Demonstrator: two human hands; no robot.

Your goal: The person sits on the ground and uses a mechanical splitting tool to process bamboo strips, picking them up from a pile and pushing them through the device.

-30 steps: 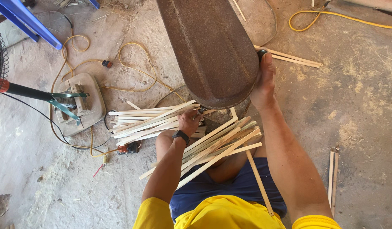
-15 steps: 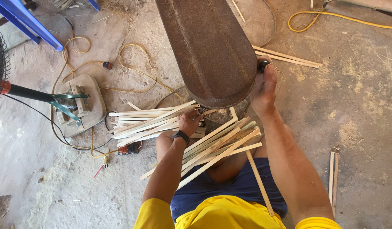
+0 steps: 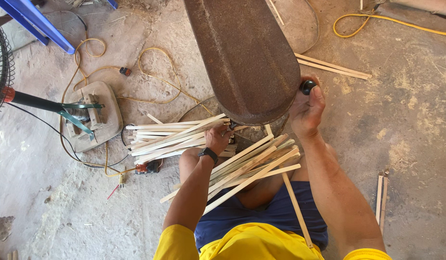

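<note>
The person sits on the concrete floor (image 3: 415, 120), knees up, under a rusty brown machine housing (image 3: 242, 58) that runs long and narrow away from the body. The left hand (image 3: 217, 138) is curled shut around the near end of a bundle of pale wooden slats (image 3: 177, 137). Those slats fan out to the person's left, their long axis lying nearly level across the view and their free ends pointing toward the fan base (image 3: 90, 118). A second heap of slats (image 3: 247, 166) rests across the lap between the two forearms, slanting from lower left up to upper right and pointing toward the machine's near end. The left hand is the nearer one to both piles. The right hand (image 3: 307, 108) is up at the machine's right edge, fingers wrapped on a small black knob (image 3: 308, 86), thumb over the top. One loose slat (image 3: 296, 209) lies along the right thigh, pointing away from the body.
</note>
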